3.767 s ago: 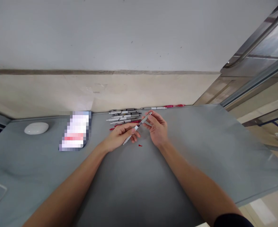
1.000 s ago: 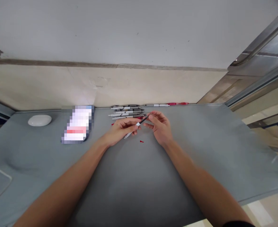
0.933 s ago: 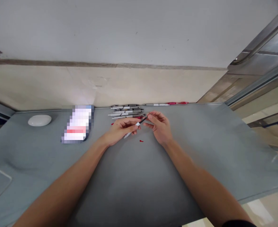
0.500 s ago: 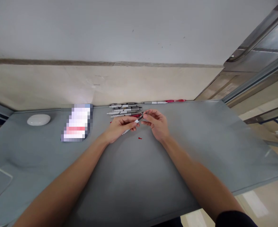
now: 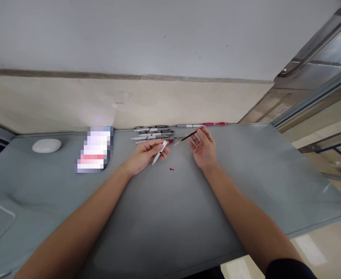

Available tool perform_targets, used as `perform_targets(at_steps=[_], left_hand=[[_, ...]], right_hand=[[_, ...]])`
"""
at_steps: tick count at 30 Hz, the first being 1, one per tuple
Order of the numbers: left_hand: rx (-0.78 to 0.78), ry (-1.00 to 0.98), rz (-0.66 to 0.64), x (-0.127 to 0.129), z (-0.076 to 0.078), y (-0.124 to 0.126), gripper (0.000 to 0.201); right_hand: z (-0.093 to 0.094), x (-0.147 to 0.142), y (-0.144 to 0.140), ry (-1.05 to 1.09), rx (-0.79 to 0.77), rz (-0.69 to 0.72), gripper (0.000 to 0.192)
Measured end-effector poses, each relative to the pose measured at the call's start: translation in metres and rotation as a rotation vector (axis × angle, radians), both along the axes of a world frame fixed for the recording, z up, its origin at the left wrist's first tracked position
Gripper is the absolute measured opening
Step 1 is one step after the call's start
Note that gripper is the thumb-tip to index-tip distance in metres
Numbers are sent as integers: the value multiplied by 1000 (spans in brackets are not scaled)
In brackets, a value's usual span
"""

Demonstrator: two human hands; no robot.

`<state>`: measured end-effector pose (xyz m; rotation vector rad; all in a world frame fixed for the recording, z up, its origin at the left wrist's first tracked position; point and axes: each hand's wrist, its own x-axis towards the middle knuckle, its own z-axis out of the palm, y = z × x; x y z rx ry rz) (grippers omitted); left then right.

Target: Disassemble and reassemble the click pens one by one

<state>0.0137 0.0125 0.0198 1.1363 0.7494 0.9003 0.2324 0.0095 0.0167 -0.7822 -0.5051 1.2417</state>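
Note:
Between the thumb and fingers of my left hand (image 5: 143, 155) is a white pen barrel (image 5: 159, 153), tilted with its upper end toward the right. My right hand (image 5: 205, 149) pinches a thin pen refill (image 5: 189, 136) by its dark end. The refill is black along most of its length, with a yellowish part and a clear tip pointing down and left. It is apart from the barrel. Behind my left hand lies a row of white and grey pens (image 5: 153, 136), partly hidden by the fingers. A small red piece (image 5: 172, 169) rests on the table below my hands.
Against the wall at the table's back edge lie a white pen (image 5: 187, 126) and a red pen (image 5: 216, 124). To the left are a phone with a blurred screen (image 5: 95, 149) and a white rounded case (image 5: 47, 145). The grey table (image 5: 170, 217) ends at a front edge.
My right hand has moved up and right, drawing the black refill out of the white barrel. The left hand still holds the barrel, now tilted more steeply.

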Motion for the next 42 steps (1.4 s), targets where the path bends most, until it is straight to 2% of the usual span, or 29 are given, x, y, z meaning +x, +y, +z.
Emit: perform_targets(at_steps=[3, 15, 24, 29, 42], left_hand=[[-71, -75, 1, -3, 1, 2, 28], [-284, -298, 36, -8, 10, 5, 24], [-267, -368, 13, -11, 3, 6, 24], [-262, -390, -2, -11, 5, 6, 23], [-299, -370, 56, -10, 10, 5, 22]], right_hand=[[-2, 6, 3, 17, -26, -3, 23], [1, 7, 2, -143, -40, 164, 27], [4, 1, -1, -179, -30, 198, 22], [4, 0, -1, -198, -41, 202, 23], [3, 0, -2, -246, -17, 217, 21]])
